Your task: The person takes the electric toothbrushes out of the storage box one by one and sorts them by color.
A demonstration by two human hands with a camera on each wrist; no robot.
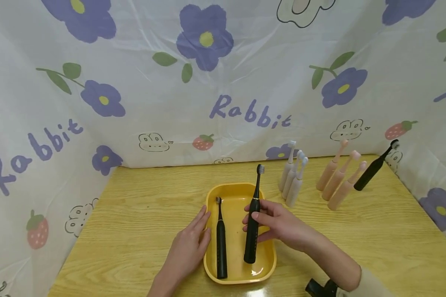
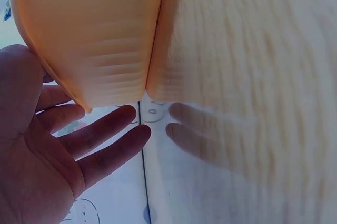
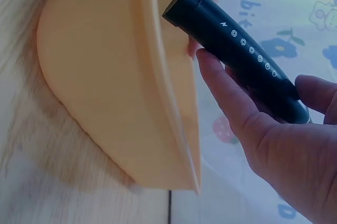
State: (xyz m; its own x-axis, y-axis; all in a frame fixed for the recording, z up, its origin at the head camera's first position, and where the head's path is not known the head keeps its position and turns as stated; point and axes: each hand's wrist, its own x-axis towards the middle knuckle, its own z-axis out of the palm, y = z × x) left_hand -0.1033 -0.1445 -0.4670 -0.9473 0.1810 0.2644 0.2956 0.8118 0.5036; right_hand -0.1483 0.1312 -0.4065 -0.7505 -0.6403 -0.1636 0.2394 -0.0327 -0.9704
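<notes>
Two black brushes occupy the yellow tray (image 1: 239, 277) in the head view. The right hand (image 1: 278, 225) grasps one brush (image 1: 253, 222) about mid-handle, fingers and thumb wrapped round it; bristle end above and beyond the grip, base below the grip and resting on or just over the tray floor, which of the two cannot be told. To the left of that grip a second brush (image 1: 221, 243) lies flat in the tray, untouched. The left hand (image 1: 189, 247) lies with straight fingers against the tray's left wall, holding nothing, apparently steadying it. Beyond and to the right of the grip stand three white brushes (image 1: 292, 181), three pink brushes (image 1: 338, 179) and one more black brush (image 1: 373, 169) on the table (image 1: 141, 206).

Left wrist view: open palm and spread fingers (image 2: 100, 129) beside the tray's outer wall (image 2: 95, 40); fingertips near the rim, contact unclear.

Right wrist view: thumb and fingers (image 3: 226, 92) clasp the dark handle (image 3: 237, 50), its row of indicator marks facing the camera; the butt end projects past the grip over the tray edge (image 3: 168, 103).

Judged step: setting the held brush into the tray beside the other. The next move would call for tilting the handle flat, parallel to its neighbour and clear of it, before the fingers let go
</notes>
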